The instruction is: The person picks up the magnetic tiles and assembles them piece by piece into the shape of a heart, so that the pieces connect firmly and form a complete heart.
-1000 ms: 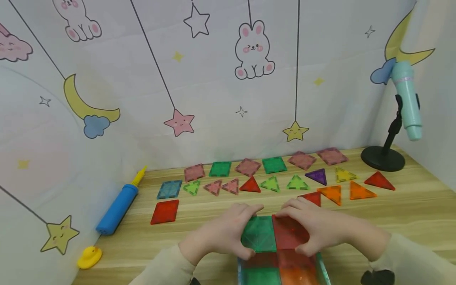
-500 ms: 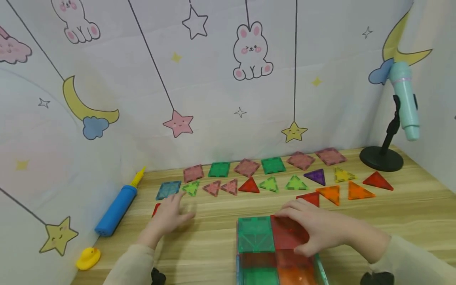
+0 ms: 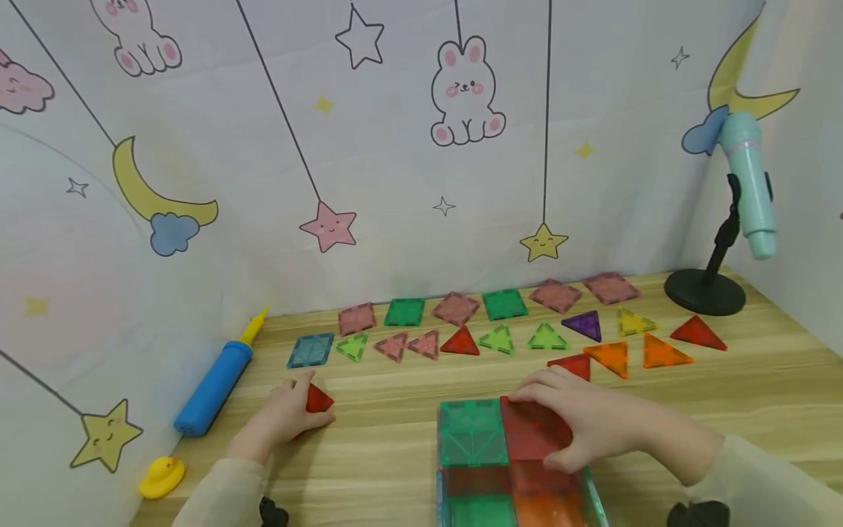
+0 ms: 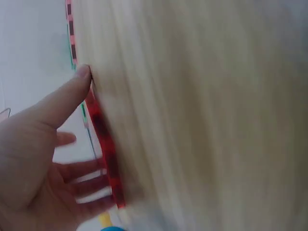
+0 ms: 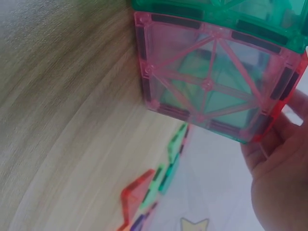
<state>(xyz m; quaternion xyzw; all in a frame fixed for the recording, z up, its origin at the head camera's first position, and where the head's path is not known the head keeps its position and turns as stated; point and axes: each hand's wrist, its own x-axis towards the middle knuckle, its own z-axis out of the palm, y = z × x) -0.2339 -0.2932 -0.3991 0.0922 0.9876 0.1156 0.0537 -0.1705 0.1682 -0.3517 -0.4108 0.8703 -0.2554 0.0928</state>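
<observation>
My left hand (image 3: 286,413) holds a red square magnetic tile (image 3: 318,399) at the left of the table. In the left wrist view the red tile (image 4: 107,149) sits edge-on between the thumb and the fingers. My right hand (image 3: 589,417) grips the right side of a box built of magnetic tiles (image 3: 474,432), fingers at the far edge of its red top tile, thumb on the near side. Green, red and orange tiles show on top of the box. The right wrist view shows its pink side wall (image 5: 207,82) beneath a green edge, with the right hand (image 5: 279,154) alongside.
Loose tiles lie in rows at the back, including a blue square (image 3: 311,350), a purple triangle (image 3: 583,326) and an orange triangle (image 3: 665,353). A blue pump (image 3: 216,388) and a yellow duck (image 3: 162,477) are left. A microphone on a stand (image 3: 707,291) stands back right.
My left hand has left the tile box, moved left to the red square tile and taken hold of it, drawing it slightly nearer. My right hand has stayed on the box.
</observation>
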